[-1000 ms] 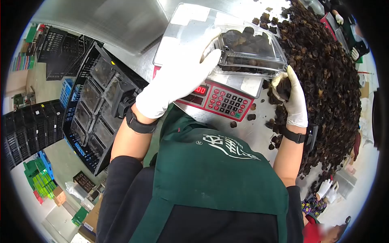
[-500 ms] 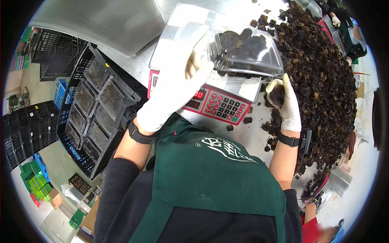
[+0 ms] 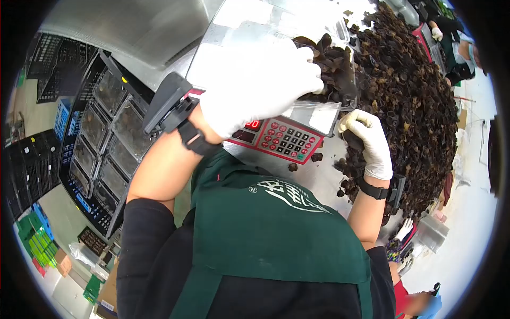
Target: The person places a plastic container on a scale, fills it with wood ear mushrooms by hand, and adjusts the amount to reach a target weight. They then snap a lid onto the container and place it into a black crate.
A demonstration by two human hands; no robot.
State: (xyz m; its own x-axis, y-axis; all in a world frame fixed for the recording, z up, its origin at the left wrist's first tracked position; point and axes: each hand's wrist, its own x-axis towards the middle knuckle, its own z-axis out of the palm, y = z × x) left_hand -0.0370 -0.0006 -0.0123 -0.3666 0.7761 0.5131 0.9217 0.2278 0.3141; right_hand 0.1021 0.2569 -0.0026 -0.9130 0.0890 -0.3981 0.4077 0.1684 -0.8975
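Observation:
Dark wood ear mushrooms (image 3: 336,66) fill a clear plastic box (image 3: 348,101) on a digital scale (image 3: 284,138). My left hand (image 3: 271,74), in a white glove, reaches over the box with its fingers curled down onto the mushrooms. The glare on the glove and the hand itself hide the near side of the box. To the right of the scale, my right hand (image 3: 369,138), also gloved, is closed round a dark wood ear mushroom (image 3: 351,140), which shows partly below the fingers.
A large heap of wood ear mushrooms (image 3: 409,106) lies to the right, with loose pieces scattered near the scale. At left, a black crate (image 3: 79,204) holds several filled plastic boxes (image 3: 127,127). Co-workers' gloved hands (image 3: 436,34) show at the far right.
My left hand has moved from the side of the box onto the mushrooms. The clear lid that slanted over them is no longer above them. My right hand has shifted slightly down, still holding its piece.

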